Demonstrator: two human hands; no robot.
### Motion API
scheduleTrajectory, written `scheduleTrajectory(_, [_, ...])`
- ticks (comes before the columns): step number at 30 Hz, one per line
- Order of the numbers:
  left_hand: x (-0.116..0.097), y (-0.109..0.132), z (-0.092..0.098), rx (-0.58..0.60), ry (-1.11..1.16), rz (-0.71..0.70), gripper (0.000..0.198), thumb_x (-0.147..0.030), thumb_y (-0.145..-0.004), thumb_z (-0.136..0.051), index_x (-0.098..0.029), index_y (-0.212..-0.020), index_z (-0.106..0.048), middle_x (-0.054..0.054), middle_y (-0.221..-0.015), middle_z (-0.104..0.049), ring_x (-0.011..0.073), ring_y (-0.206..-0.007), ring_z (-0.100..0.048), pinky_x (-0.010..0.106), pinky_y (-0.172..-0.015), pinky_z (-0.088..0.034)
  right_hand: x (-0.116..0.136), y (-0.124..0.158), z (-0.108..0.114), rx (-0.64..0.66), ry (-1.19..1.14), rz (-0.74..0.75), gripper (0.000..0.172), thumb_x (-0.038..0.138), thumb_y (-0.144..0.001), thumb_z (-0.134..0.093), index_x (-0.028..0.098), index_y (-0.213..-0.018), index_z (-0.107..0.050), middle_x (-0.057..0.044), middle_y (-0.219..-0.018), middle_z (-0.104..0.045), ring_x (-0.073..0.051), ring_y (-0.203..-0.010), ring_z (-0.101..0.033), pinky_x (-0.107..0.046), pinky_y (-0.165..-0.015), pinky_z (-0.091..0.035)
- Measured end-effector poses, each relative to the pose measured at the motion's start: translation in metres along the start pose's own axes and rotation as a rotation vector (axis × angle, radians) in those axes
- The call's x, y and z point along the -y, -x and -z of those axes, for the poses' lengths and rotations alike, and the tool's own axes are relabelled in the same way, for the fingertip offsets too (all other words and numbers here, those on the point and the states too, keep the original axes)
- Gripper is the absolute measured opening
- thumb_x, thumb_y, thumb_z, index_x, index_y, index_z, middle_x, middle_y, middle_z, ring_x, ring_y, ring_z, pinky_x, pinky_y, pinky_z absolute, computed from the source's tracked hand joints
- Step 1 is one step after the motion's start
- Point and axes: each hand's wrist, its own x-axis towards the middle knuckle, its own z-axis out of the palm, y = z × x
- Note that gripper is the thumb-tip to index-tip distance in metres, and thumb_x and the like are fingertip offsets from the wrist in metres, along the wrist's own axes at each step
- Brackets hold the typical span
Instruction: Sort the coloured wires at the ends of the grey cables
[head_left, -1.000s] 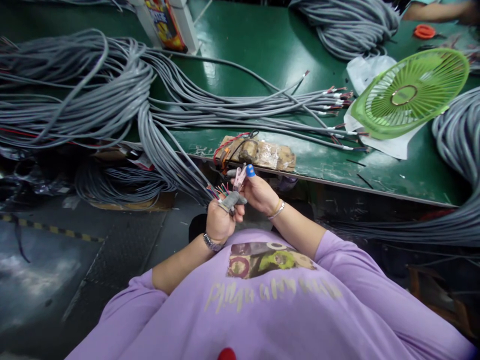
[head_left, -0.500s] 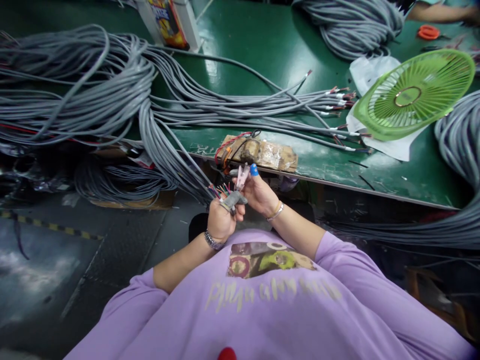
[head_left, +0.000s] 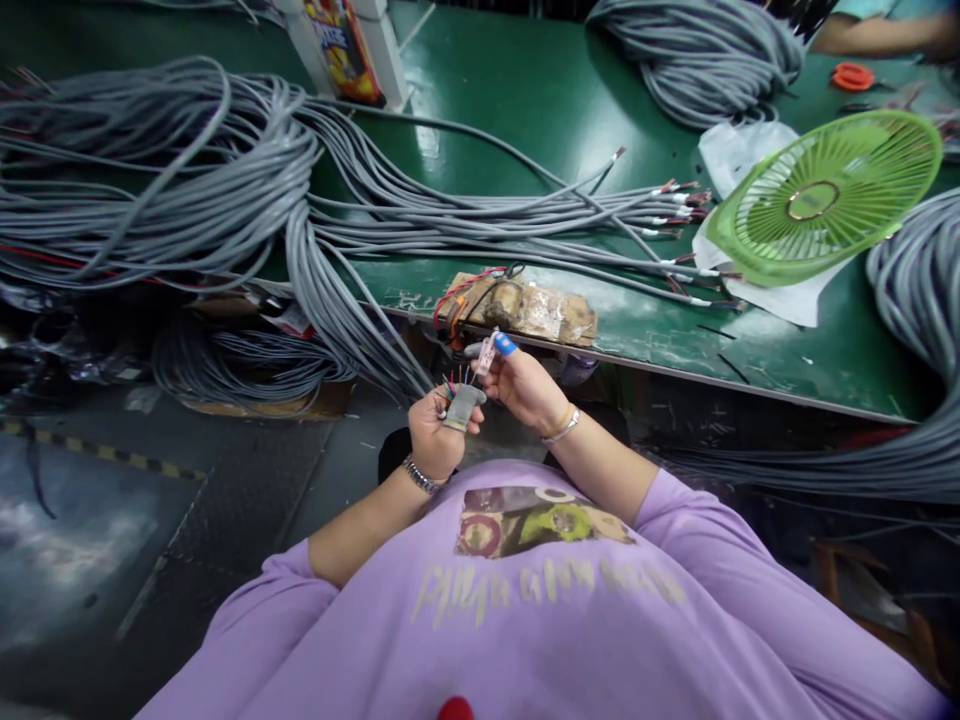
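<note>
Bearing illegible lettering, a box (head_left: 345, 50) stands left of the fan (head_left: 832, 195); nearer, the left hand (head_left: 436, 440) grips a grey plug (head_left: 462, 406) with coloured wires (head_left: 450, 386), the right hand (head_left: 530, 390) pinches a pinkish piece (head_left: 487, 356).

I count the wearer's two hands (head_left: 437, 438), one blue finger cover (head_left: 505, 344), one wristwatch (head_left: 422, 474), one green fan (head_left: 832, 195) and one bench (head_left: 510, 95).

Cable bundle (head_left: 217, 195) left on the table (head_left: 495, 80), fan (head_left: 813, 201) right — block (head_left: 544, 310) between, at the near edge.

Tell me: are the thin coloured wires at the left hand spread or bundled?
Spread: the thin coloured wires fan out, tips apart, beside the left hand.
</note>
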Motion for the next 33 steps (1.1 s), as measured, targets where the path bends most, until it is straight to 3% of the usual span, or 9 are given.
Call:
scheduleTrajectory(5, [0.01,-0.004,0.001,0.017,-0.095,-0.117,0.013,-0.029,-0.081,-0.064,-0.017,-0.08,-0.07,-0.002,-0.059,-0.067,0.0072,-0.044,-0.057,0.016,-0.043,-0.046,-0.002,0.001,-0.001,-0.025,-0.018,0.028,0.047,0.064,-0.079,-0.065,0.016,-0.084,-0.064,0.001,-0.07,-0.061,-0.006,-0.055,-0.05,-0.017,-0.047,-0.04])
scheduleTrajectory(15, [0.009,-0.01,-0.001,0.053,-0.176,-0.105,0.014,-0.029,-0.081,-0.062,-0.017,-0.077,-0.067,-0.002,-0.057,-0.065,0.0072,-0.043,-0.055,0.016,-0.042,-0.046,0.0,-0.001,-0.005,-0.071,-0.097,0.022,0.033,0.051,-0.084,-0.068,0.018,-0.083,-0.068,-0.003,-0.075,-0.071,-0.01,-0.062,-0.058,-0.018,-0.051,-0.044])
scheduleTrajectory(25, [0.003,0.001,0.001,0.044,-0.06,0.027,0.024,-0.039,-0.081,-0.066,-0.016,-0.074,-0.068,0.0,-0.055,-0.065,0.0076,-0.04,-0.054,0.018,-0.039,-0.042,0.001,0.003,0.005,-0.047,-0.176,-0.086,0.041,0.055,-0.093,-0.051,0.018,-0.088,-0.068,-0.003,-0.082,-0.072,-0.01,-0.068,-0.061,-0.018,-0.055,-0.046])
scheduleTrajectory(33, [-0.003,0.001,0.007,0.109,0.113,0.226,0.036,-0.05,-0.078,-0.067,-0.016,-0.066,-0.067,0.002,-0.051,-0.062,0.0075,-0.036,-0.051,0.019,-0.034,-0.03,-0.004,0.007,0.025,-0.122,-0.146,-0.16,0.034,0.05,-0.089,-0.061,0.017,-0.084,-0.066,-0.002,-0.077,-0.069,-0.008,-0.06,-0.058,-0.018,-0.052,-0.046])
